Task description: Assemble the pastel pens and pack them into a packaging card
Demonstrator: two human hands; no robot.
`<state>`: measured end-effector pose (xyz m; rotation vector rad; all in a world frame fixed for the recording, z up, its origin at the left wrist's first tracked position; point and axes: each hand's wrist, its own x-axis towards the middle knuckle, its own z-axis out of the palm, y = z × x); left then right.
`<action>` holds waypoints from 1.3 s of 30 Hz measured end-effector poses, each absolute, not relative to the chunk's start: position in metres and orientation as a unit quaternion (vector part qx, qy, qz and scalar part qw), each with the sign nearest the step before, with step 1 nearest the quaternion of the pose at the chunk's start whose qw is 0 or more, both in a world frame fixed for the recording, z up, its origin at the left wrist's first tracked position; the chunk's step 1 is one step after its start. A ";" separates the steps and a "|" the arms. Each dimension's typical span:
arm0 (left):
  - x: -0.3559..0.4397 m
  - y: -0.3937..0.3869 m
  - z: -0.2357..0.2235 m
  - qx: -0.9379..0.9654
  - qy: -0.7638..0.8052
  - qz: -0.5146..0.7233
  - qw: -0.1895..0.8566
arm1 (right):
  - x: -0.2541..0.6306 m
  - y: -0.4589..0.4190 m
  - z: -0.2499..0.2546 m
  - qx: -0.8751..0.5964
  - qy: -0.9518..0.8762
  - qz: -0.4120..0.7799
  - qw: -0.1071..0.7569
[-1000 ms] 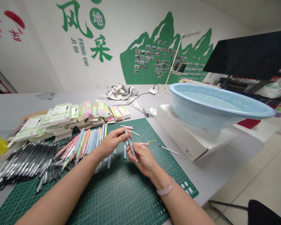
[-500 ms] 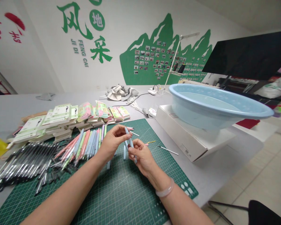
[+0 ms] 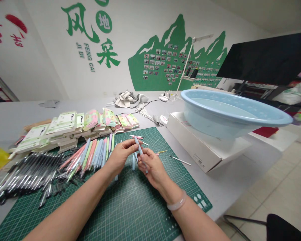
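A light blue pen (image 3: pixel 139 147) is held upright and slightly tilted between my two hands above the green cutting mat (image 3: pixel 130 207). The fingertips of my left hand (image 3: pixel 121 154) pinch it near its upper end. Lower down, the fingers of my right hand (image 3: pixel 152 165) are wrapped round it. A short light blue pen part (image 3: pixel 133 162) is just behind the hands, and another light blue piece shows partly under my left wrist. Pastel pens (image 3: pixel 96 154) lie in a bunch to the left of my left hand.
Black and clear pens (image 3: pixel 30 174) are spread at the left, with stacked small boxes (image 3: pixel 62 124) behind. A thin white refill (image 3: pixel 181 160) lies on the mat's right side. A blue basin (image 3: pixel 223 124) sits on a white carton (image 3: pixel 200 147) at the right.
My left fingers have moved slightly down and to the right along the blue pen. My right hand stays nearly in place, still holding it.
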<state>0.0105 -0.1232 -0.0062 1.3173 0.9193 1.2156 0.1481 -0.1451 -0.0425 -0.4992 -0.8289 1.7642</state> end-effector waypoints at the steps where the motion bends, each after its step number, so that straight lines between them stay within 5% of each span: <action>1: 0.011 -0.123 -0.007 0.559 0.386 0.509 0.528 | 0.148 -0.145 -0.043 -0.212 -0.349 0.737 0.538; 11: 0.012 -0.128 -0.012 0.534 0.345 0.483 0.602 | 0.147 -0.146 -0.048 -0.160 -0.347 0.798 0.466; 39: 0.012 -0.132 -0.009 0.466 0.292 0.492 0.675 | 0.148 -0.145 -0.045 -0.156 -0.335 0.790 0.489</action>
